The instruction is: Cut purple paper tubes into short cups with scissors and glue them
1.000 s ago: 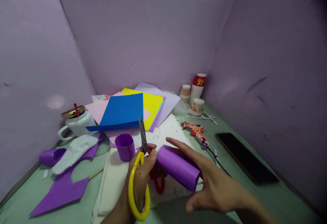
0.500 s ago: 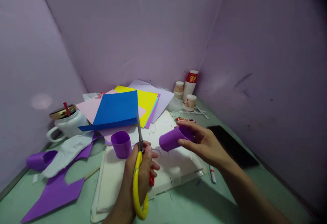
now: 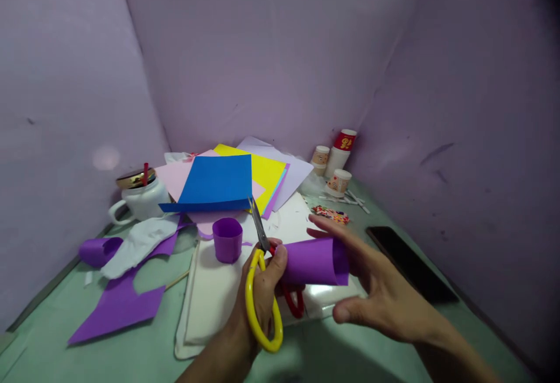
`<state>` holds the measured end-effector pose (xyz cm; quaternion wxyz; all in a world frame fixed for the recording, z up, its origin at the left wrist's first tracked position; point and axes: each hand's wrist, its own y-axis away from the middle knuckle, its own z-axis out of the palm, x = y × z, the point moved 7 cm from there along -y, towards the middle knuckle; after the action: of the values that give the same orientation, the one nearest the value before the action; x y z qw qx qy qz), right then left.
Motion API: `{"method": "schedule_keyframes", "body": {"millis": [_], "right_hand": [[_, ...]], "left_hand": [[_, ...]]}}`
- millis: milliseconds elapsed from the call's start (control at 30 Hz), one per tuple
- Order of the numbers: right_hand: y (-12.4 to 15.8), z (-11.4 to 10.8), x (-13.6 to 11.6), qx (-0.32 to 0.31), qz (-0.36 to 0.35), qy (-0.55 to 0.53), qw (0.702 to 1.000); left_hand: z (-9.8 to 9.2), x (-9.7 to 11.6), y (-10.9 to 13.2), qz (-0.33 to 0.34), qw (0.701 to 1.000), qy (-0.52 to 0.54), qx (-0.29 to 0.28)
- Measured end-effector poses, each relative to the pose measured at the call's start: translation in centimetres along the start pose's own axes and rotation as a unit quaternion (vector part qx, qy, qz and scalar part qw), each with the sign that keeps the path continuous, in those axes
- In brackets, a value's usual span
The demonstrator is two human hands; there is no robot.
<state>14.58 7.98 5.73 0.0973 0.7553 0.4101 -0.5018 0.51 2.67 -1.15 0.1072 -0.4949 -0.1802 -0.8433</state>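
Note:
A purple paper tube (image 3: pixel 308 262) lies sideways with its left end pinched in my left hand (image 3: pixel 266 284). That hand also holds scissors (image 3: pixel 266 307) with one yellow and one red handle, their blades pointing up and away. My right hand (image 3: pixel 376 290) is spread around the tube's open right end, fingers above and thumb below; the thumb is apart from the paper. On the white pad (image 3: pixel 210 313) a second purple paper tube (image 3: pixel 227 241) stands upright, left of the scissors.
Coloured sheets (image 3: pixel 219 180) are piled at the back. At left are a white mug (image 3: pixel 146 199), a white cloth-like item (image 3: pixel 139 247) and cut purple paper (image 3: pixel 122 310). Paper cups (image 3: pixel 339 183) stand at back right, near white pens. A dark flat device (image 3: pixel 411 263) lies at right.
The sideways tube has moved down and into my left hand beside the scissors. My right hand has opened off it. The camera view has shifted left.

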Motion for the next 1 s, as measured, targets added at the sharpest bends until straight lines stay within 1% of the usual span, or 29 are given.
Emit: {"method": "schedule_keyframes", "body": {"millis": [100, 167, 200, 267, 333, 433, 533, 600, 700, 800, 900, 1000], "right_hand": [[-0.3, 0.6, 0.3, 0.050, 0.057, -0.024, 0.997], [-0.5, 0.6, 0.3, 0.077, 0.070, -0.019, 0.994], [-0.7, 0.5, 0.3, 0.088, 0.066, -0.012, 0.994], [-0.8, -0.2, 0.7, 0.120, 0.058, 0.004, 0.991], [-0.6, -1.3, 1.8, 0.164, 0.061, 0.002, 0.985], [-0.1, -2.9, 3.6, 0.228, 0.058, -0.051, 0.971], [0.5, -3.8, 4.1, 0.297, 0.018, -0.099, 0.950], [0.8, -3.7, 3.8, 0.323, -0.006, -0.103, 0.941], [1.1, -2.2, 3.2, 0.320, -0.006, -0.088, 0.943], [1.5, -0.4, 2.7, 0.293, -0.007, -0.083, 0.952], [1.8, 0.9, 2.4, 0.254, -0.028, -0.103, 0.961], [1.4, 1.6, 3.1, 0.176, -0.021, -0.179, 0.968]], "left_hand": [[0.3, 0.3, 0.2, 0.016, 0.999, -0.027, -0.028], [0.4, 0.8, 0.2, 0.043, 0.995, -0.084, -0.042], [0.4, 1.1, 0.2, 0.057, 0.990, -0.123, -0.040], [0.1, 1.6, 0.2, 0.075, 0.977, -0.197, -0.010], [-0.4, 1.9, 0.3, 0.072, 0.968, -0.238, 0.030], [-0.9, 2.1, 0.2, 0.057, 0.957, -0.277, 0.059], [-1.4, 1.9, 0.1, 0.050, 0.952, -0.291, 0.077], [-1.6, 1.7, 0.0, 0.050, 0.957, -0.271, 0.090], [-1.2, 1.7, 0.0, 0.071, 0.970, -0.217, 0.088], [-0.4, 1.6, -0.1, 0.081, 0.987, -0.128, 0.051], [-0.1, 0.9, -0.3, 0.032, 0.998, -0.051, 0.015], [-0.2, 0.3, -0.4, -0.024, 1.000, -0.005, -0.006]]}}
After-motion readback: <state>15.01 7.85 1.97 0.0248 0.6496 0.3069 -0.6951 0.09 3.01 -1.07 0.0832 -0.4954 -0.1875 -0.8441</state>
